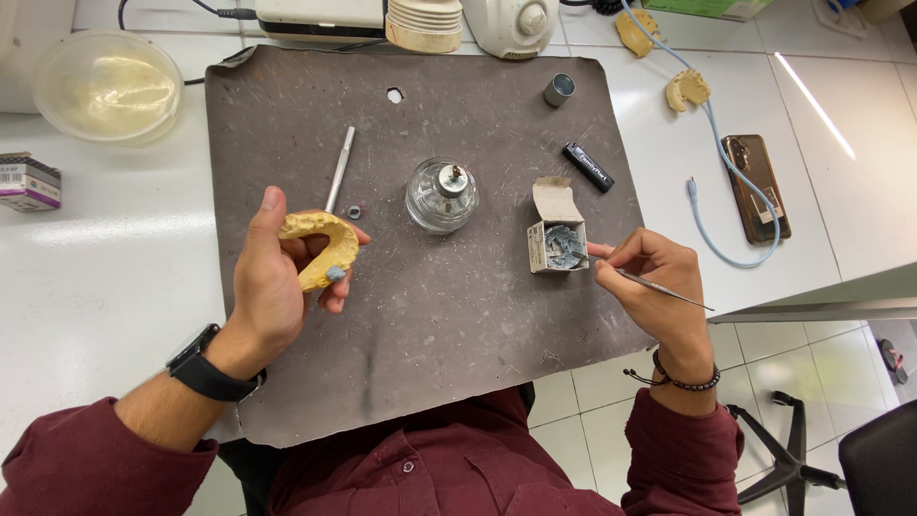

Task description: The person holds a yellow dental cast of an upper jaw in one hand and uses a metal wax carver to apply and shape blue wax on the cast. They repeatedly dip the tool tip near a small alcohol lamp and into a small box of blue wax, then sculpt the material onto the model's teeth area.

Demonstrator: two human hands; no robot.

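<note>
My left hand (pixel 272 277) holds a yellow horseshoe-shaped dental cast (pixel 323 247) above a dark grey mat (pixel 420 315); a small blue-grey lump sits on the cast's lower end. My right hand (pixel 650 282) pinches a thin metal instrument (pixel 659 289), its tip at a small open cardboard box (pixel 557 239) filled with blue-grey material. A glass spirit lamp (pixel 441 195) stands between the two hands. A metal rod (pixel 339 168) lies just behind the cast.
A black lighter (pixel 588 166) and a small metal cup (pixel 559 90) rest on the mat's far right. Off the mat lie a phone (pixel 755 186), a blue cable (pixel 712 205), two more yellow casts (pixel 688 89), a clear bowl (pixel 107 84) and a small box (pixel 27 182).
</note>
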